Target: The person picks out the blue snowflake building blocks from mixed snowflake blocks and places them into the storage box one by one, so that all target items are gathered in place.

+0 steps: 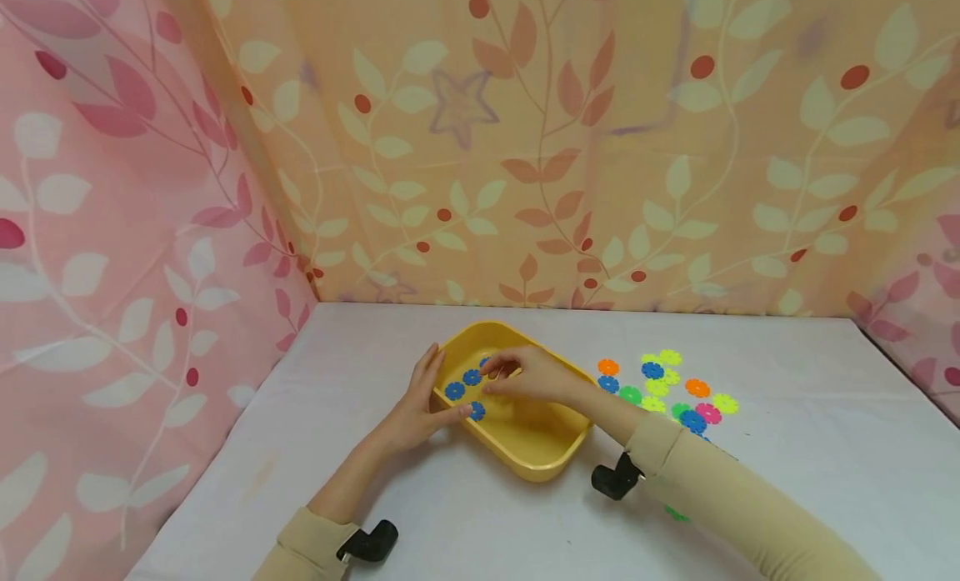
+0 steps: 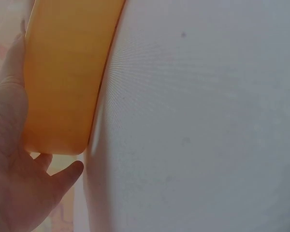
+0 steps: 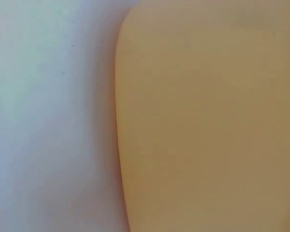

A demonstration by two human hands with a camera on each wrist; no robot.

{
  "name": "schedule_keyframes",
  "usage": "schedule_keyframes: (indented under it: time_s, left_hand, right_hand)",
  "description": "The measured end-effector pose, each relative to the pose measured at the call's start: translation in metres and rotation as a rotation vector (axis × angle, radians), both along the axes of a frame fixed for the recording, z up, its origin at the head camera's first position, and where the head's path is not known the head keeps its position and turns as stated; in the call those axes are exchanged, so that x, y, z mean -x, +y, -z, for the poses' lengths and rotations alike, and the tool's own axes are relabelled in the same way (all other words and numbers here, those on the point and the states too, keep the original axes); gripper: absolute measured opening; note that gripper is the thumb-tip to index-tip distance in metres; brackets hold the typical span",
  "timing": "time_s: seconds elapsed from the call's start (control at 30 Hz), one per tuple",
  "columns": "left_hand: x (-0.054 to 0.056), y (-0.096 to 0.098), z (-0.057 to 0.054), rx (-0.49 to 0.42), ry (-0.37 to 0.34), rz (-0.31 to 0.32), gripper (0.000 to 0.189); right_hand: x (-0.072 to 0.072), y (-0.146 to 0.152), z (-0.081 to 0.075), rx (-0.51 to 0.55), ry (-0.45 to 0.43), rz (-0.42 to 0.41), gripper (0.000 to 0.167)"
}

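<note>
A yellow plastic bin (image 1: 534,473) stands at an angle on the table. Several blue snowflake-shaped discs (image 1: 455,391) lie inside its left part. My left hand (image 1: 416,410) holds the bin's left corner, thumb at the near rim and fingers along the outer wall; the left wrist view shows this hand (image 2: 14,164) against the bin's side (image 2: 70,82). Over the bin hovers my right hand (image 1: 532,375), its fingers loosely bent, thumb and index finger apart, with no disc visible between them. The right wrist view is filled mostly by the bin's blurred wall (image 3: 208,121).
Loose snowflake discs in yellow, orange, pink, green and blue (image 1: 693,421) are scattered to the bin's right. One green disc (image 1: 677,513) lies partly under the right sleeve. Patterned cloth walls (image 1: 525,189) border the white-covered table (image 1: 480,531) behind and at the sides.
</note>
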State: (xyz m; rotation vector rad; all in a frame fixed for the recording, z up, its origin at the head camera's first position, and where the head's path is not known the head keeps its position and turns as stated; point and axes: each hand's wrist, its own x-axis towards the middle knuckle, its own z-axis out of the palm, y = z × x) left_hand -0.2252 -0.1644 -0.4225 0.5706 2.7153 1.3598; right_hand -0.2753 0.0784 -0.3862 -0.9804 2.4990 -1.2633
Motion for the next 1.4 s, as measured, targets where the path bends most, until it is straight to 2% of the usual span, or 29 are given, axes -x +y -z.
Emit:
schedule_keyframes:
  time_s: [0.33, 0.63, 0.87, 1.0, 1.13, 1.4]
  left_hand:
    - [0.000, 0.000, 0.000, -0.011, 0.005, -0.007, 0.105]
    - [0.001, -0.002, 0.004, -0.027, 0.026, -0.005, 0.105]
    - [0.002, 0.000, 0.003, -0.030, 0.022, 0.000, 0.104]
    - [0.000, 0.001, 0.001, -0.032, 0.019, 0.000, 0.104]
    - [0.000, 0.001, 0.001, -0.026, 0.022, 0.000, 0.104]
    - [0.001, 0.001, 0.002, -0.028, 0.026, -0.003, 0.104]
  right_hand:
    - [-0.015, 0.062, -0.021, 0.161, -0.092, 0.227, 0.033]
    - [-0.031, 0.117, -0.013, 0.201, -0.175, 0.391, 0.042]
    - [-0.041, 0.150, 0.006, 0.132, -0.175, 0.441, 0.046]
    - [-0.044, 0.163, 0.017, 0.016, -0.142, 0.439, 0.044]
    - [-0.046, 0.171, 0.025, -0.105, -0.096, 0.422, 0.041]
    - [-0.046, 0.175, 0.034, -0.195, -0.041, 0.402, 0.039]
